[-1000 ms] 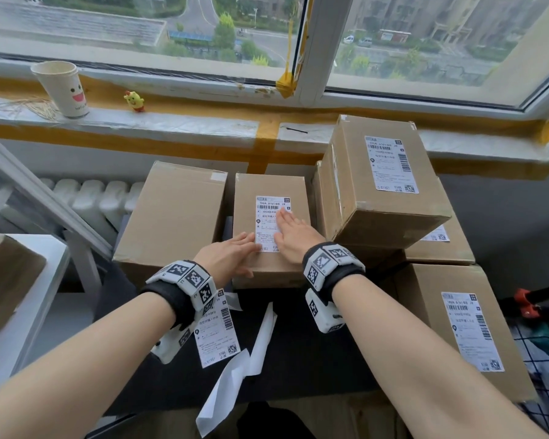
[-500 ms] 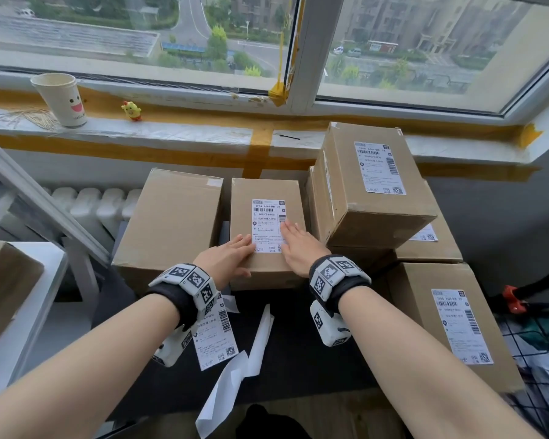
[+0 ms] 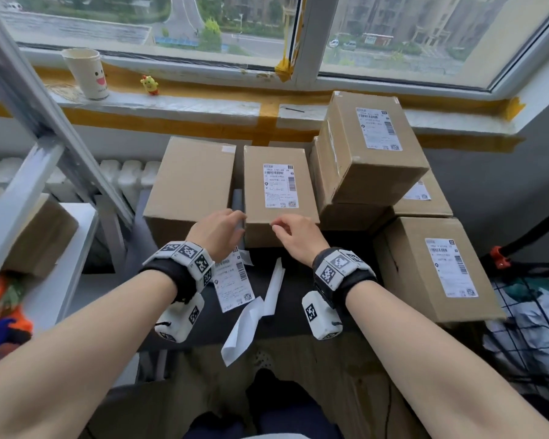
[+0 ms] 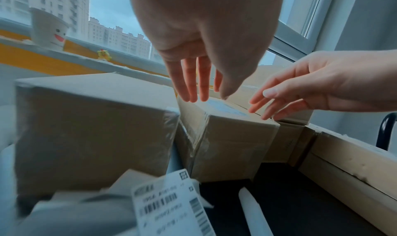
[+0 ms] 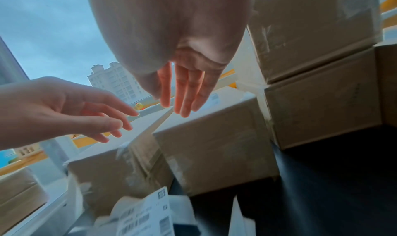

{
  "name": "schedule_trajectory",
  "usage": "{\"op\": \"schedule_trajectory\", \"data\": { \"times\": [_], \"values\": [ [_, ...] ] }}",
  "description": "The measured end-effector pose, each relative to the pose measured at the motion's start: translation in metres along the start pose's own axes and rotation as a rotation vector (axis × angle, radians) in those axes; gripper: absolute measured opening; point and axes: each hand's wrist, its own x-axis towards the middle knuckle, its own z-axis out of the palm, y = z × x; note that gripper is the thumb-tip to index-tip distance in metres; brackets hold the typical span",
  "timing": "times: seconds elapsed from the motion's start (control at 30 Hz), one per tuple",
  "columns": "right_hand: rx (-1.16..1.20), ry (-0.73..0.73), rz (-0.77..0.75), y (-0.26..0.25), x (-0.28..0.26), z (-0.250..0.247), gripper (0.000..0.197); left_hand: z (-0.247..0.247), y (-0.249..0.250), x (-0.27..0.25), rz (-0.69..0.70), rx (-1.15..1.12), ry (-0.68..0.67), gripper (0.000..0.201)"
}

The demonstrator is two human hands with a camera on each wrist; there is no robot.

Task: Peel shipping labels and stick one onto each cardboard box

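Four boxes show labels, the middle box (image 3: 279, 198) included; the left box (image 3: 191, 182) is bare. Your left hand (image 3: 217, 234) and right hand (image 3: 293, 237) hover empty, fingers loosely spread. A spare label (image 3: 233, 285) lies below.

The print on the stuck label (image 3: 279, 186) is too small to be read from the head view. The near edge of the loose label (image 4: 171, 205) is cut off by the frame in the left wrist view, and its text is blurred. The lower right box (image 3: 438, 267) is partly hidden behind the right forearm. Items on the white shelf (image 3: 0, 308) at far left are smeared by blur.
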Motion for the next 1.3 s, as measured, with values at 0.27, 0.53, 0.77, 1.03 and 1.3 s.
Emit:
{"op": "schedule_trajectory", "data": {
  "times": [0.27,0.53,0.77,1.03,1.3],
  "values": [
    [-0.007,-0.187,0.073,0.003,-0.042,0.07,0.028,0.04,-0.034,-0.061,-0.266,-0.167,-0.051,0.025],
    [-0.106,-0.358,0.037,0.017,-0.06,0.129,0.043,0.096,-0.052,-0.084,-0.563,-0.35,-0.189,0.027],
    [-0.133,-0.424,-0.031,0.026,-0.056,0.15,0.053,0.122,-0.063,-0.072,-0.804,-0.655,-0.035,0.035],
    [-0.164,-0.491,-0.105,0.033,-0.05,0.156,0.05,0.141,-0.063,-0.058,-0.951,-1.008,0.025,0.026],
    [-0.176,-0.514,-0.081,0.038,-0.024,0.148,0.051,0.128,-0.065,-0.051,-0.945,-1.024,0.004,0.022]
  ]
}}
